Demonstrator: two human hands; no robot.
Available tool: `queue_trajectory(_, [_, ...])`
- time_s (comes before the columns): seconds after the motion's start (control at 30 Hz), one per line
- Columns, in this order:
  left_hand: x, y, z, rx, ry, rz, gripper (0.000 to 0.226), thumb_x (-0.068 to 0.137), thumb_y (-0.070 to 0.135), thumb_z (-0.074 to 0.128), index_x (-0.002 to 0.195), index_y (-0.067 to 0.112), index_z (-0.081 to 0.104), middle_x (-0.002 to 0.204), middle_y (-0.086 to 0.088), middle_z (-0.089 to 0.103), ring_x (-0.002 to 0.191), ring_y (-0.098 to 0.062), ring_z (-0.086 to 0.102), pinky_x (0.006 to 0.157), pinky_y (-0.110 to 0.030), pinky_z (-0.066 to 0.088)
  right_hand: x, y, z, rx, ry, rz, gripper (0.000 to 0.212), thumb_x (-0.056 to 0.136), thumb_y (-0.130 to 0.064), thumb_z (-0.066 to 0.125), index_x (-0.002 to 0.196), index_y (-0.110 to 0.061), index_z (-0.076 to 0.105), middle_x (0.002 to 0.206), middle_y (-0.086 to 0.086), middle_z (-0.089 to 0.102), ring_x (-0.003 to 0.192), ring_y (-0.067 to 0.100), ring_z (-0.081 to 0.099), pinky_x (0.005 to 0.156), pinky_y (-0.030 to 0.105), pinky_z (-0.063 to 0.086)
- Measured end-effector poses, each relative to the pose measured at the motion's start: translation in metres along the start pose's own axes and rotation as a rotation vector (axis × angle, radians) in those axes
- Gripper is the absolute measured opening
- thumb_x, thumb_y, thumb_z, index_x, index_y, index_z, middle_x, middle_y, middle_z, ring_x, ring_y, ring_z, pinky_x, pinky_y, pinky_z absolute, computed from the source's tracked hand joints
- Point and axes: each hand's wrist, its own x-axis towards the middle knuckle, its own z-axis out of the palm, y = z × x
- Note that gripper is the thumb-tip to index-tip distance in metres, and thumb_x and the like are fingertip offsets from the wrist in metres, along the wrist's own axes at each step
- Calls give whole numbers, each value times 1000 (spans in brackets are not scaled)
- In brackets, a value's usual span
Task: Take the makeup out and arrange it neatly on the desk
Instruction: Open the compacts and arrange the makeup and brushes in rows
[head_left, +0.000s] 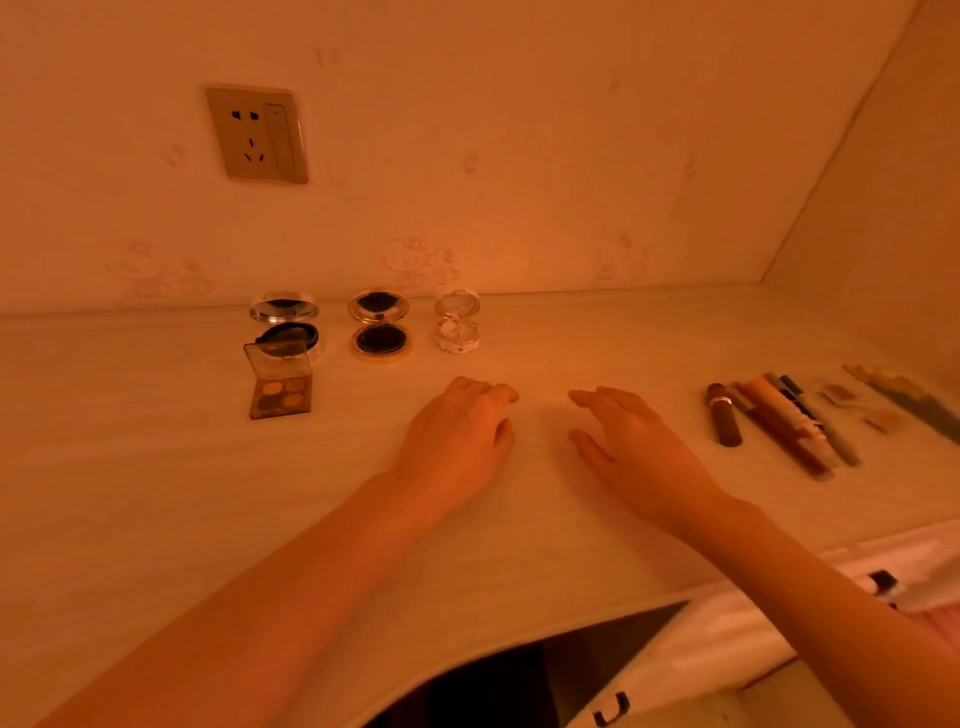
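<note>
My left hand (457, 441) lies palm down on the desk (156, 467), fingers loosely curled and holding nothing. My right hand (634, 447) lies just beside it, apart from it, fingers straight and together, thumb spread to the side, also holding nothing. Whether either palm presses the surface cannot be determined.

The makeup is out on the desk in two groups.

Back group, near the wall, left to right:
- silver compact (284, 327), lid up;
- gold compact (380, 325), lid up;
- clear compact (457, 321), lid up, contents too pale to read.

An eyeshadow palette (280, 387) stands open in front of the silver compact and covers its front rim; contact between them cannot be confirmed.

Right group, well apart from my right hand: a dark lipstick tube (723, 415), then a row of pencils and tubes (789, 421) lying side by side. Motion blur merges them; an exact count is not possible. Farther right, small pale items (857, 405) are smeared beyond recognition, and a long greenish item (909, 400) is cut off by the frame edge.

A wall socket (257, 135) sits above the compacts. The orange light masks true colours.
</note>
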Motion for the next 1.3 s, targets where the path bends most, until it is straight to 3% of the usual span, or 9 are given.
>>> queue_trajectory(0.23, [35,74,51,-104,-55,145,35,95,23,49,129,23,54,127,3,57,121,-15,44,96,-35,42,-38,75,-19,-18,87,142,44,97,-34,44,139,-24,40,144,2,41,135,19,34,107,31,31])
queue_trajectory(0.4, [60,123,87,-171,-37,224,33,93,21,51,125,22,57,122,2,61,117,-17,47,93,-36,43,-59,125,-31,-70,161,163,37,93,-25,53,128,-14,53,140,6,47,133,21,37,106,30,30])
queue_trajectory(0.53, [85,161,107,-204,-19,303,27,92,23,51,117,21,62,115,1,64,111,-20,48,88,-39,44,-69,170,-43,-100,176,259,37,94,-27,51,129,-16,52,129,5,55,121,23,46,95,25,33])
queue_trajectory(0.7, [123,200,131,-247,-19,368,24,92,21,51,111,18,64,110,0,65,107,-20,49,87,-39,44,-65,222,-56,-115,190,389,38,95,-30,49,131,-16,51,134,7,53,128,25,43,104,37,33])
queue_trajectory(0.83, [156,224,149,-286,-33,373,22,91,22,52,108,20,66,109,1,66,107,-20,50,87,-37,45,-55,256,-62,-121,207,482,35,95,-26,49,127,-13,54,132,9,55,124,29,45,102,39,35])
queue_trajectory(0.97, [186,240,166,-274,-103,346,22,92,25,52,109,20,65,107,-3,66,109,-21,49,84,-39,47,-40,274,-71,-192,158,481,30,98,-21,44,119,-4,58,127,14,57,122,30,47,98,35,31])
queue_trajectory(1.1, [214,248,184,-273,-204,286,28,93,32,54,117,21,62,117,-7,62,115,-24,49,91,-40,47,-22,284,-75,-187,122,538,39,99,-30,41,126,-6,54,134,13,51,125,29,43,101,36,33])
queue_trajectory(1.23, [232,261,192,-86,-309,291,42,97,40,46,125,11,57,127,-11,55,124,-32,38,95,-41,41,-6,293,-72,-229,46,566,43,101,-35,34,119,-4,57,125,15,54,116,29,48,97,36,36])
queue_trajectory(1.3, [238,267,196,24,-346,292,43,98,42,43,120,8,56,125,-14,52,124,-34,36,92,-41,39,0,297,-70,-257,34,574,47,100,-40,32,115,-5,60,117,14,58,109,28,52,94,37,39])
